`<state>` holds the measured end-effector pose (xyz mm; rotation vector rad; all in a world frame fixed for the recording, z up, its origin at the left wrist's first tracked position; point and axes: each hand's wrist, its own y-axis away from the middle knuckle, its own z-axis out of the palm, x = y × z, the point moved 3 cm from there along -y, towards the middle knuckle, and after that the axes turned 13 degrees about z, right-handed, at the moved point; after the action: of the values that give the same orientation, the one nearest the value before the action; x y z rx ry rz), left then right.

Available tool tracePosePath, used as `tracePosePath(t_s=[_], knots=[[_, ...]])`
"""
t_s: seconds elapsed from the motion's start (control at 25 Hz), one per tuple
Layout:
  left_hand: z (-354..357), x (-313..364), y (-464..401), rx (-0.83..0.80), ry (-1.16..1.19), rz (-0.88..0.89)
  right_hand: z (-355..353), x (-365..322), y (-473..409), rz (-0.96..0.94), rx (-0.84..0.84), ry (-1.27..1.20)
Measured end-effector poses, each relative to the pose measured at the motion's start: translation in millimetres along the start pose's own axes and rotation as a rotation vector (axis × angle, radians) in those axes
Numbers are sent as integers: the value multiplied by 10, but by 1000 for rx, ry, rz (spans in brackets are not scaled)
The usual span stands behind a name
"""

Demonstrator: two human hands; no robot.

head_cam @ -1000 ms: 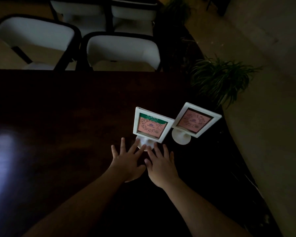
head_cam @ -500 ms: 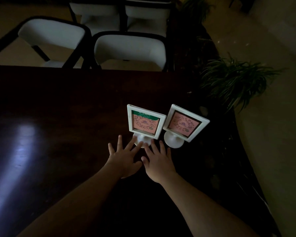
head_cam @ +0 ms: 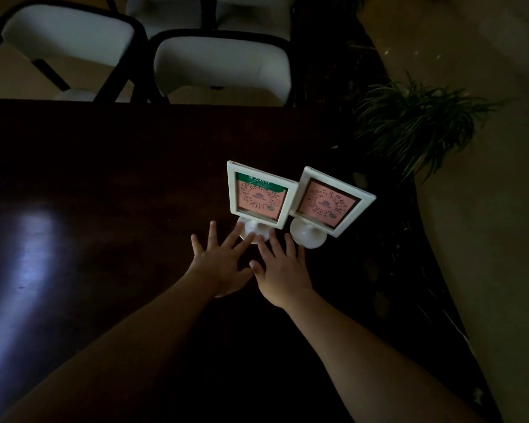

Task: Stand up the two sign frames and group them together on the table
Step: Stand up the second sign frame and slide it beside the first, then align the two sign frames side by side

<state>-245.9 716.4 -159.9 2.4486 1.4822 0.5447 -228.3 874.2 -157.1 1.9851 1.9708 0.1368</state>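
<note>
Two sign frames stand upright on the dark worktop (head_cam: pixel 104 178), and the gap that lay between them a second ago has closed: the left frame (head_cam: pixel 258 195), the one with the green band across its top, now has its right edge touching or just beside the left edge of the right frame (head_cam: pixel 330 203). I judge the grouping is as good as done, and all that remains is to let go. Both frames sit on round white bases near the worktop's right edge, their long axes vertical, the pink printed faces turned toward me; the right one is angled a little outward. My left hand (head_cam: pixel 220 264) lies flat with its fingers (head_cam: pixel 235 236) spread, the tips touching the left frame's base (head_cam: pixel 252 232). My right hand (head_cam: pixel 283 274) lies flat beside it, fingers splayed too, gripping nothing, tips at that same base.
</note>
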Motion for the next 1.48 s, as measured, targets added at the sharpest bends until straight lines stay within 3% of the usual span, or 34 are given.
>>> tracePosePath(t_s=[0.48, 0.64, 0.88, 1.04, 1.16, 1.28, 1.48], knots=[[-75, 15, 64, 1, 30, 28, -96, 43, 25, -71, -19, 52], [-281, -52, 181, 156, 77, -7, -335, 68, 152, -164, 47, -48], [-957, -236, 361, 376, 234, -225, -1001, -12, 426, -305, 186, -171], [-1579, -89, 391, 564, 259, -71, -1616, 13, 476, -367, 323, -261], [-1924, 124, 371, 617, 190, 111, -2062, 120, 410, -352, 416, -255], [-2108, 320, 296, 557, 93, 236, -2377, 279, 302, -289, 465, -199], [-2159, 446, 127, 329, -16, 231, -2465, 459, 76, -74, 210, -48]])
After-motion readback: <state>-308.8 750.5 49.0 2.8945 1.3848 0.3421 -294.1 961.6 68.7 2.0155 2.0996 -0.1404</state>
